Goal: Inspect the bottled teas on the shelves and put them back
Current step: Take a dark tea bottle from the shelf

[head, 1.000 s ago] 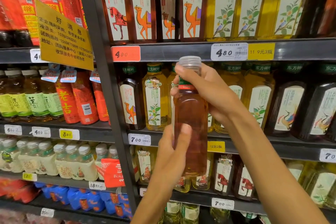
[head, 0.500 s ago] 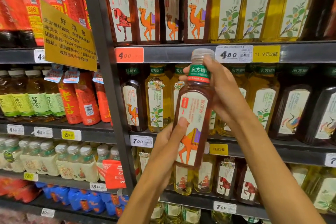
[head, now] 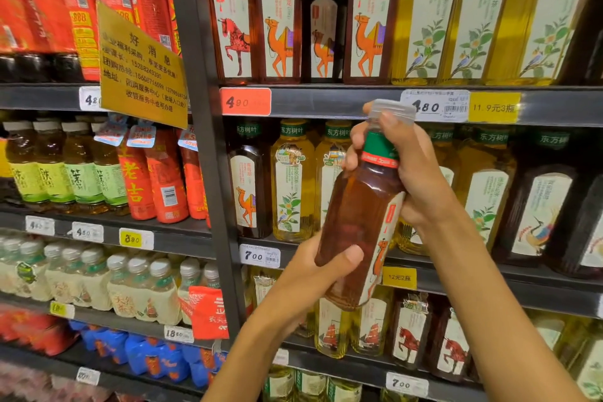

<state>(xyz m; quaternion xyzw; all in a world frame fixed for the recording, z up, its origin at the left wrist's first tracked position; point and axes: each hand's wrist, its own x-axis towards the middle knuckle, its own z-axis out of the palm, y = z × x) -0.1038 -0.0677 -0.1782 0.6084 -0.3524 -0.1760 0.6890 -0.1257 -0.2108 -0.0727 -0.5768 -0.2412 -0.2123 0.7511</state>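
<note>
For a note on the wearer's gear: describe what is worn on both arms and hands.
Nothing is worn that the head view shows. The left hand and right hand are bare: no gloves, rings or nail polish visible. Both forearms are bare down to the frame's lower edge, with no sleeve, cuff, watch or bracelet in sight. Anything above the forearms lies out of view.

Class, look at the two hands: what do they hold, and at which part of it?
Both hold one dark tea bottle: the left hand grips its lower body, the right hand its neck.
</note>
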